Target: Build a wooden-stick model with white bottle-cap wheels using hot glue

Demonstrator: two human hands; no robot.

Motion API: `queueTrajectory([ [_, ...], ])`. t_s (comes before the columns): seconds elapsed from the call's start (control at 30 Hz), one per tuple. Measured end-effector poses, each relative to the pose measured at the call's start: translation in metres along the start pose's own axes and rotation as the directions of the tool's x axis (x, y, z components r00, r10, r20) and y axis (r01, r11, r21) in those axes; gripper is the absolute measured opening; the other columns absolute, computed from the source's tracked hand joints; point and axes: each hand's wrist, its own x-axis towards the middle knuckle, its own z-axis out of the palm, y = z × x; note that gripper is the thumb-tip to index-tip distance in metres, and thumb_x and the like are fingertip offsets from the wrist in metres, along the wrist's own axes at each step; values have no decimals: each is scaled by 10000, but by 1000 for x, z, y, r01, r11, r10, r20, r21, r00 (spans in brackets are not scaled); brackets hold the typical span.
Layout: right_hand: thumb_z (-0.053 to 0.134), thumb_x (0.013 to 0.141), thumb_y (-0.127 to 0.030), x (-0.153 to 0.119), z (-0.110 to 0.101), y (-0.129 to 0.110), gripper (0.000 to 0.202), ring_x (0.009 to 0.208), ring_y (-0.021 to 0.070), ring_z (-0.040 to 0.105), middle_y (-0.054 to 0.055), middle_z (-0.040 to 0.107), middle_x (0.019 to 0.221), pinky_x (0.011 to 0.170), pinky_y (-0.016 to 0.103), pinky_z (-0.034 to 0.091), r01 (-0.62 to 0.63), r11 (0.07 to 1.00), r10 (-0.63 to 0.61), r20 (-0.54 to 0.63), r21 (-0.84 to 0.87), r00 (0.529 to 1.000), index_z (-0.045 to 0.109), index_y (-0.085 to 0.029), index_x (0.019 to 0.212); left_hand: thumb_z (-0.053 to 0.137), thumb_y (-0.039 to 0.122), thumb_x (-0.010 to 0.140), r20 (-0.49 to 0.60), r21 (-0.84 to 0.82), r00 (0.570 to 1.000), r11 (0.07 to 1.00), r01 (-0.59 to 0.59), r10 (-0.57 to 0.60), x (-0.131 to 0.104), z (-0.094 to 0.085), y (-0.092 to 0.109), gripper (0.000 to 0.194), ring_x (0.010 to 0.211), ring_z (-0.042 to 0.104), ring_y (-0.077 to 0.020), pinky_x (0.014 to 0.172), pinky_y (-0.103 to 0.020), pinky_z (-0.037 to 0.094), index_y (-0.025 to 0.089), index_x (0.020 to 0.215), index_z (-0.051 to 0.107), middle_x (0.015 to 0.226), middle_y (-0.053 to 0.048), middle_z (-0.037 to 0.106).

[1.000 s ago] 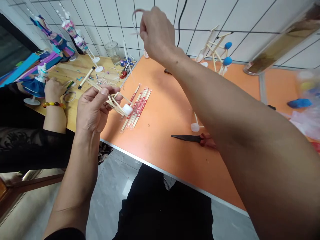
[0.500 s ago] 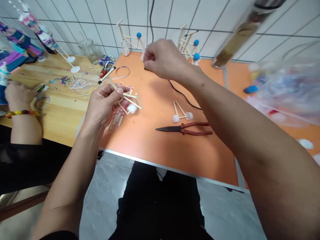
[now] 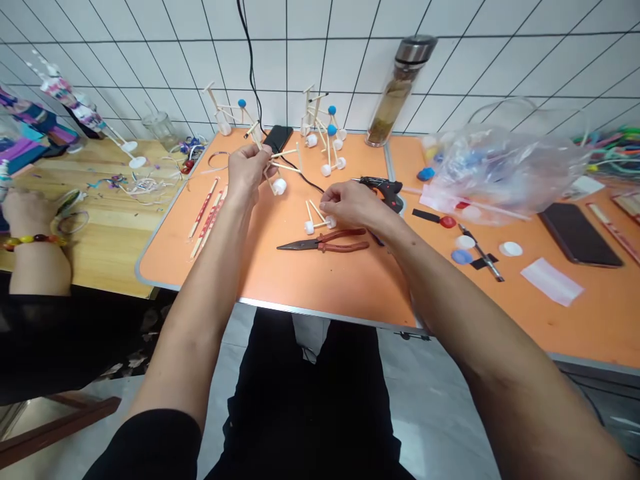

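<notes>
My left hand (image 3: 249,170) pinches a small wooden-stick frame (image 3: 286,155), held above the orange table, with a white round wheel (image 3: 279,187) hanging low on it. Lower and to the right, my right hand (image 3: 349,204) has its fingers curled at a smaller stick triangle (image 3: 317,215) with two white wheels, which rests on the table. The fingertips seem to close on its right end, partly hiding it. Just below lie needle-nose pliers (image 3: 323,245) with red handles. A black glue gun (image 3: 383,189) sits behind my right wrist.
Stick models with blue balls (image 3: 332,129) stand along the tiled wall, near a tea bottle (image 3: 400,93). Red-patterned sticks (image 3: 210,220) lie left. At right are a plastic bag (image 3: 505,160), bottle caps (image 3: 463,257), a craft knife (image 3: 481,253) and a phone (image 3: 580,235). Another person's hand (image 3: 30,212) works at far left.
My right hand has come down from the back of the table to the small stick triangle. My left hand still holds its frame, now away from the red-patterned sticks. The view has turned right.
</notes>
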Motion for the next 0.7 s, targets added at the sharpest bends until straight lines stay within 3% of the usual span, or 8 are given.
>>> queueTrajectory([
  [0.2, 727, 862, -298, 5, 13, -2, 244, 1047, 303, 769, 63, 874, 1165, 770, 375, 482, -79, 994, 83, 58, -76, 995, 825, -292, 1085, 949, 257, 848, 13, 26, 1000, 999, -23, 22, -6, 4, -14, 323, 574, 610, -82, 635, -199, 631, 229, 726, 651, 625, 49, 623],
  [0.37, 711, 833, -288, 7, 18, 3, 312, 1165, 364, 774, 65, 865, 1231, 839, 427, 518, -78, 993, 83, 48, -86, 995, 813, -315, 1126, 981, 265, 816, 34, 52, 999, 999, -16, 14, -7, 4, -20, 344, 574, 616, -74, 614, -191, 630, 218, 724, 653, 646, 45, 645],
  [0.7, 715, 826, -271, 7, 24, 2, 404, 1239, 397, 768, 67, 848, 1326, 942, 484, 554, -52, 992, 58, 49, -115, 997, 787, -325, 1220, 941, 232, 840, 57, 74, 997, 995, -60, 56, -13, 8, -21, 275, 578, 623, -81, 618, -189, 610, 201, 732, 689, 641, 47, 642],
])
